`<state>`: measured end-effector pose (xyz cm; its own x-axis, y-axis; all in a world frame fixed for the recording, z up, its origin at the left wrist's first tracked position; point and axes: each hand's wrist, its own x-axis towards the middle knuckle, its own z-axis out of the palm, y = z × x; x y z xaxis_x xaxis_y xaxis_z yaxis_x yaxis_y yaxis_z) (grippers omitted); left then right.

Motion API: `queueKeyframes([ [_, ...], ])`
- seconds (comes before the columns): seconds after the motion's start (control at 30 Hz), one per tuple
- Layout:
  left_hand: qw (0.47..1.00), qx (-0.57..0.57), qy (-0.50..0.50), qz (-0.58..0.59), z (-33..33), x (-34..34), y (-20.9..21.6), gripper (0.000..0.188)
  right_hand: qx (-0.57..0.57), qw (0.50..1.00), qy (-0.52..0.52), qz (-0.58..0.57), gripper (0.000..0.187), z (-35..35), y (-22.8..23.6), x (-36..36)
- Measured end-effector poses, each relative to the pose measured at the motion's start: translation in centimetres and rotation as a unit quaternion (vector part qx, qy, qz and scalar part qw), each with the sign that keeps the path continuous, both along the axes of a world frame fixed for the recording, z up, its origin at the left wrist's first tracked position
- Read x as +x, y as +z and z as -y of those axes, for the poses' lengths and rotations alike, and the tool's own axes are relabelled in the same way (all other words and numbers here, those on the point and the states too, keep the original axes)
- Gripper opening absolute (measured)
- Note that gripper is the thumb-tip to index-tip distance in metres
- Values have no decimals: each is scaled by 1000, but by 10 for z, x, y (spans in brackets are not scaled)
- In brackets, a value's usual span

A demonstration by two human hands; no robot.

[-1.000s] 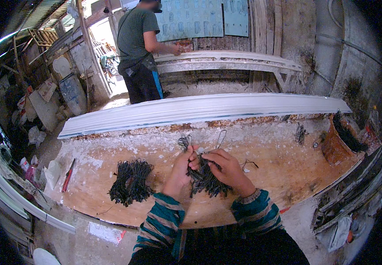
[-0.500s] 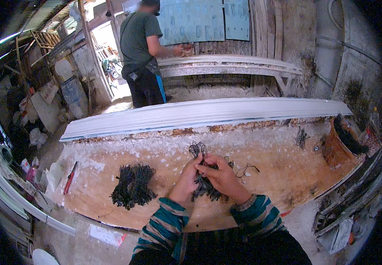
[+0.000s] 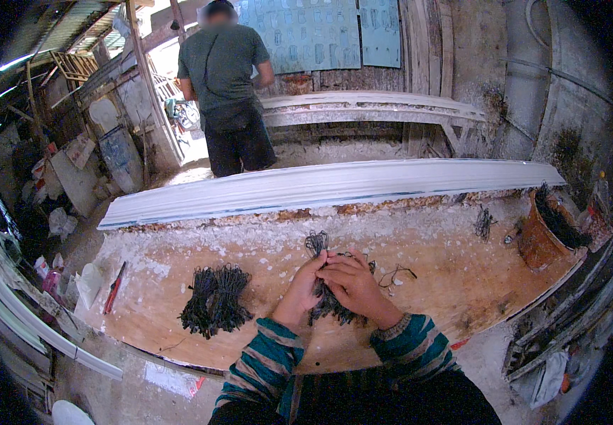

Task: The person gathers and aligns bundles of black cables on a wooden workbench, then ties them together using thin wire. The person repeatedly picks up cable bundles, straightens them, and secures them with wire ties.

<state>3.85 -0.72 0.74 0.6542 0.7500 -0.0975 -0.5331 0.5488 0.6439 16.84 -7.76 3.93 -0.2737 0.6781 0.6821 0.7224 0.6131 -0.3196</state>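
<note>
Left grip (image 3: 305,285) clasps a dark wire bundle (image 3: 317,248), its looped end (image 3: 315,239) jutting beyond.

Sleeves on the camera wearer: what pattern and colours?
Sleeves striped in dark teal and greyish tan; best seen in the head view.

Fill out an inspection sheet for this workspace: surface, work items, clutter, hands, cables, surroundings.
Surface: wooden tabletop, spotted with white flecks, mostly along its far side.
Work items: looped dark bundle at the hands; two dark bundles side by side to the left.
Clutter: red tool at far left; loose strand right of the hands; brown bucket of dark strands at far right.
Hands: left hand holds the looped bundle; right hand is close against it, grip unclear.
Cables: no power cable seen on the tabletop.
Surroundings: another person stands beyond the long white strip.
</note>
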Motion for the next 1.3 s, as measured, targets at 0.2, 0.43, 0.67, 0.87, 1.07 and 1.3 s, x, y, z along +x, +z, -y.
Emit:
queueKeyframes([
  [0.2,994,10,104,-19,-2,-3,-1,26,0,1000,13,10,27,1,3,-1],
  [0.43,976,-48,202,67,-26,-22,-2,25,-57,996,64,16,26,-3,-6,6],
  [0.67,976,-38,196,82,-31,-33,3,21,-152,966,54,201,26,3,-17,0],
  [0.87,982,-21,175,70,-26,-31,4,25,-225,947,75,217,19,-2,-13,1],
  [1.07,983,-24,164,73,-27,-30,3,24,-153,978,88,108,16,1,-4,3],
  [1.3,987,-27,140,73,-28,-28,1,24,-47,997,12,-56,12,3,13,8],
])
